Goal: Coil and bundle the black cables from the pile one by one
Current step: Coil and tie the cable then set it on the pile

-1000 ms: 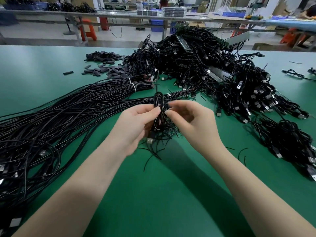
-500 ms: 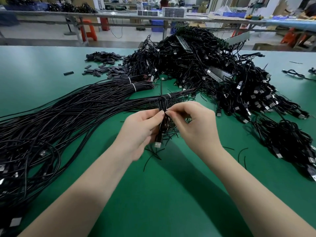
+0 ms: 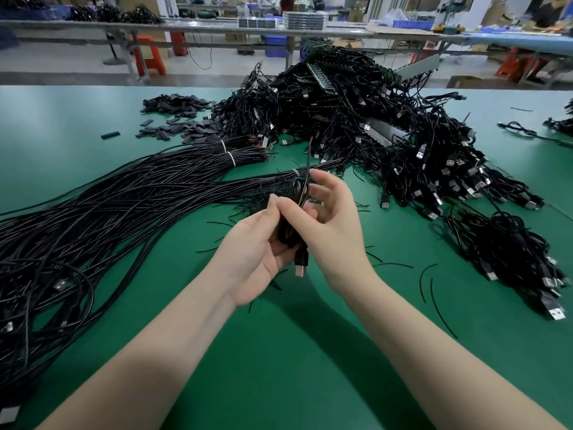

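While my left hand grips the coiled black cable, my right hand pinches its upper loop, remaining fingers spread. The coil hangs above the green table, its USB plug downward, near the cable pile.

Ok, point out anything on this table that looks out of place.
Short black wire offcuts lie scattered loose on the green table around both hands, outside any pile. Otherwise just cable heaps; nothing looks damaged.

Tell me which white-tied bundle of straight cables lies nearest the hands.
The bundle with one white tie, just behind the right hand; the other two ties lie farther back left.
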The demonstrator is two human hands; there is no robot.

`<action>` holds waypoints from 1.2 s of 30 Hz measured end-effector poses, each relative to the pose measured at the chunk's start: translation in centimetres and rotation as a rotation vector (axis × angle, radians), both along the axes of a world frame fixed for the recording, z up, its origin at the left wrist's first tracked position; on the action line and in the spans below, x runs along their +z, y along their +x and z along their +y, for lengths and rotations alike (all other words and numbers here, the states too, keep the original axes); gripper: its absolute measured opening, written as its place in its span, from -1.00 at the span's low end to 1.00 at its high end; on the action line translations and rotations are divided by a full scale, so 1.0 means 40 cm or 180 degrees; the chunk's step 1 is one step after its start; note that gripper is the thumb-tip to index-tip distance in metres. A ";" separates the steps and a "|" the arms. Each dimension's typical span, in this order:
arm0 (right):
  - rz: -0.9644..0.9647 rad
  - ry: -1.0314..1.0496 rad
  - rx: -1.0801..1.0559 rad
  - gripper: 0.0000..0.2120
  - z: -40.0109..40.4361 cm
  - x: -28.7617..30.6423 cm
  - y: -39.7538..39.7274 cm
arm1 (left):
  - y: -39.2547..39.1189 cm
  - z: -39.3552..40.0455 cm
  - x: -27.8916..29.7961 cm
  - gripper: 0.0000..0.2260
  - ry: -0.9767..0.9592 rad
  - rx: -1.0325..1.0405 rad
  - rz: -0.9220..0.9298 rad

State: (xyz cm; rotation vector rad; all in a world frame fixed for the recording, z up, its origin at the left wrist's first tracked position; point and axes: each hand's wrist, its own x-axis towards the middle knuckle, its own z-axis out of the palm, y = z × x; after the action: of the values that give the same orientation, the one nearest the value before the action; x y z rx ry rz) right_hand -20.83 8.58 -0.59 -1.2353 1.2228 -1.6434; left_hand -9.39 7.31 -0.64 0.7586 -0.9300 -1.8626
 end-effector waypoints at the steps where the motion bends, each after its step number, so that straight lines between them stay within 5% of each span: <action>1: -0.0013 0.0055 0.0038 -0.58 0.000 0.000 0.001 | 0.000 -0.002 -0.003 -0.62 0.0012 -0.0005 0.0045; 9: -0.0173 -0.0053 0.0666 -0.94 0.004 -0.001 0.005 | 0.026 -0.021 -0.011 -0.70 0.0247 -0.0313 0.0288; 12: -0.0242 -0.0024 0.0942 -0.84 0.003 -0.005 -0.001 | 0.037 -0.028 -0.003 -0.59 0.0514 -0.0474 0.0532; 16: -0.0026 0.0062 0.0914 -0.81 -0.001 -0.001 -0.003 | 0.029 -0.031 0.005 -0.79 0.0521 -0.0108 0.0297; 21: 0.0178 0.0211 0.1082 -0.82 0.007 0.032 -0.034 | 0.033 -0.028 0.014 -0.78 -0.0022 -0.0228 -0.0275; 25: -0.1007 0.0202 0.0020 -0.77 0.018 0.088 -0.151 | 0.027 -0.023 0.013 -0.70 -0.0163 0.0013 -0.0930; 28: 0.0684 0.0176 -0.1727 -0.80 0.038 0.125 -0.362 | 0.048 -0.038 0.018 -0.81 -0.0200 0.0636 -0.1155; 31: 0.2551 0.0858 -0.2725 -0.72 0.059 0.105 -0.590 | 0.103 -0.072 0.015 -0.73 -0.0875 0.1527 -0.1921; 34: 0.2973 0.1849 -0.2690 -0.68 0.075 0.020 -0.739 | 0.185 -0.133 -0.002 -0.64 -0.1635 0.2278 -0.3217; 36: 0.2702 0.2382 -0.2385 -0.56 0.081 -0.035 -0.791 | 0.241 -0.195 -0.018 -0.60 -0.1853 0.2156 -0.4484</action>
State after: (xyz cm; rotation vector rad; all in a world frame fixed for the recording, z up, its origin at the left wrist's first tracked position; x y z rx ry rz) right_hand -52.49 11.82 -1.98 -1.0199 2.7582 -0.8296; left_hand 0.24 -0.51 -1.36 1.7283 -1.6262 -0.2112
